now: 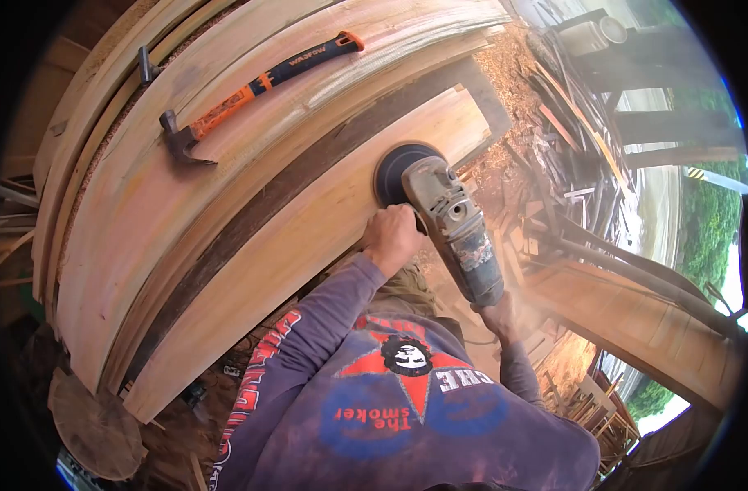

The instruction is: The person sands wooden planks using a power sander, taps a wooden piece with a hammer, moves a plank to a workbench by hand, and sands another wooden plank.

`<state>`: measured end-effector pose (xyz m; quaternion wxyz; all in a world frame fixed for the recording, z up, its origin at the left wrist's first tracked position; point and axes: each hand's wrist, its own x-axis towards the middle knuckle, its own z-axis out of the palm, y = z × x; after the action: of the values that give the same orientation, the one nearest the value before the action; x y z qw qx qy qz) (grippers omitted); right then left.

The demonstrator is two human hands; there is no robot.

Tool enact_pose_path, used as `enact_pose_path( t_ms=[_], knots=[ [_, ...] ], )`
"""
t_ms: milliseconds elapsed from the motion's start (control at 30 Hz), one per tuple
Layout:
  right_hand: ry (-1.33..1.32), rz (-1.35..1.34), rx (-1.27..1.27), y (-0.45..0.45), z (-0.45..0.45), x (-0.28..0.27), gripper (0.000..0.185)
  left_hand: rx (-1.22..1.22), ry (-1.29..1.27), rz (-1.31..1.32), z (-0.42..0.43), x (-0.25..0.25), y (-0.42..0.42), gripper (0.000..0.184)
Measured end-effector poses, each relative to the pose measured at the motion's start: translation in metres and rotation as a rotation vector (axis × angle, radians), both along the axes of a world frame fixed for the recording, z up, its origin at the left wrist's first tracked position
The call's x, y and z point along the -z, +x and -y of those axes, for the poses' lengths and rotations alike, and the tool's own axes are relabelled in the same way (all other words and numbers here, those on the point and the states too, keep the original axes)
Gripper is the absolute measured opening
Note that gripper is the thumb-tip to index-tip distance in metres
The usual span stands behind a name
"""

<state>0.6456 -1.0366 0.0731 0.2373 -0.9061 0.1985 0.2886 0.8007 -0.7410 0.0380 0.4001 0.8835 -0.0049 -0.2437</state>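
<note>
"Grinder, where?"
"Disc over the pale board, 1 hammer beyond."
"Each grip?"
"Left hand closed on the side handle; right hand holds the rear, fingers partly hidden."

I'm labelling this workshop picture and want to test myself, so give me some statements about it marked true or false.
1. The left hand is nearer the disc than the right hand is. True.
2. The orange and black hammer is in the right hand. False: it lies on the wood, and the right hand is at the rear of the power tool.
3. The disc is over the pale board. True.
4. Both hands wear gloves. False: they are bare.
5. Green foliage shows at the right side of the view. True.
</note>
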Motion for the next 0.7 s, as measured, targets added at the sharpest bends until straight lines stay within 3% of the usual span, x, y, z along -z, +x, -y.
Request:
enact_pose_path(
  t_ms=[67, 167, 233, 367, 500, 533, 567, 700],
  knots=[
    [0.143, 0.129, 0.128, 0.024, 0.019, -0.002, 0.031, 0.039, -0.016, -0.003, 0.03, -0.007, 0.038, 0.026],
    [0.066, 0.082, 0.192, 0.067, 0.044, -0.012, 0.029, 0.069, -0.045, 0.01, 0.065, -0.014, 0.087, 0.026],
    [0.076, 0.055, 0.174, 0.088, 0.072, 0.004, 0.023, -0.023, -0.081, 0.152, 0.079, -0.007, 0.107, 0.025],
    [0.134, 0.12, 0.185, 0.125, 0.052, -0.011, 0.02, -0.186, 0.11, 0.328, 0.123, 0.029, 0.139, 0.013],
    [0.033, 0.051, 0.185, 0.114, 0.028, -0.018, 0.022, -0.159, 0.074, 0.331, 0.095, 0.024, 0.119, 0.011],
    [0.189, 0.149, 0.171, 0.097, 0.032, -0.003, 0.024, -0.18, 0.069, 0.373, 0.075, 0.022, 0.099, 0.009],
    [0.147, 0.129, 0.083, 0.086, 0.027, 0.003, 0.025, -0.195, 0.061, 0.416, 0.053, 0.02, 0.077, 0.009],
    [0.162, 0.009, -0.001, 0.038, -0.051, -0.016, 0.027, -0.115, 0.02, 0.077, -0.047, -0.004, -0.011, 0.023]
  ],
)
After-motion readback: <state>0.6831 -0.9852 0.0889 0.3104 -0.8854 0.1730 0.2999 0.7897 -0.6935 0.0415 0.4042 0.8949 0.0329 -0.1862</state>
